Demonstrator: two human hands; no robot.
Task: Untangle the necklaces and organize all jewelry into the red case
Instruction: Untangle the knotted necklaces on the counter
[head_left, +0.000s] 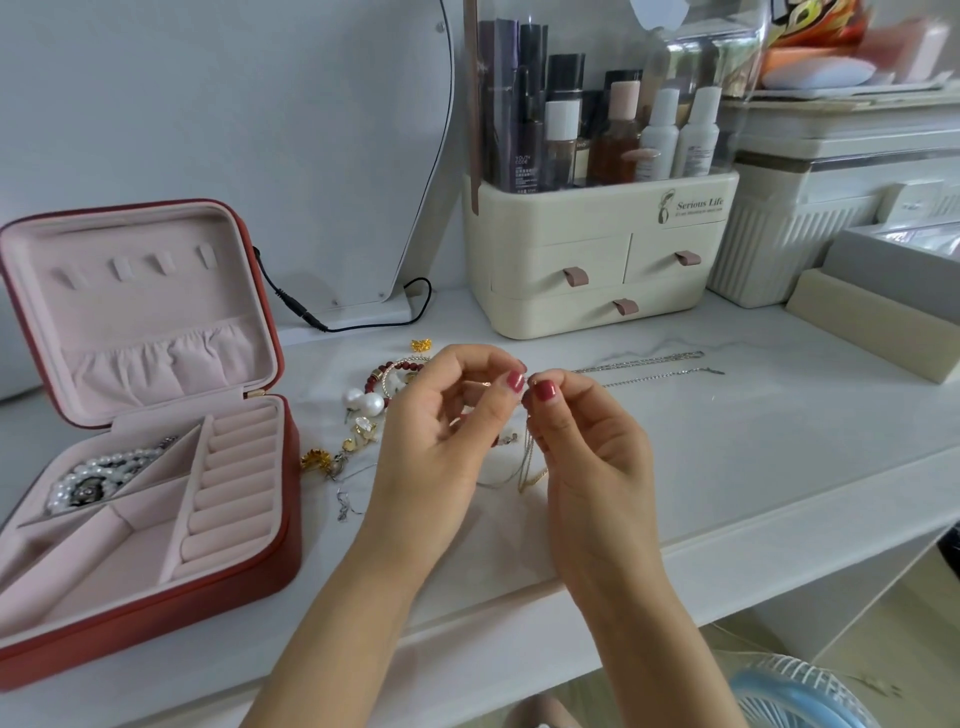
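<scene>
We see the left hand (441, 415) and the right hand (582, 441) raised together to the right of the open red case (156, 587), thumbs and forefingers nearly meeting. Both pinch the top of a thin gold chain (530, 462), which hangs from the fingertips and trails onto the white table (727, 467) just below them. Between the case and the left hand lies a loose heap of jewelry: pearl earrings (363, 401), a red bead bracelet (395, 370) and small gold pieces (316, 459). A pearl necklace (104, 470) already sits in the case's back left compartment. Beyond the right hand, farther from the case, silver chains (649, 364) lie stretched out on the table.
</scene>
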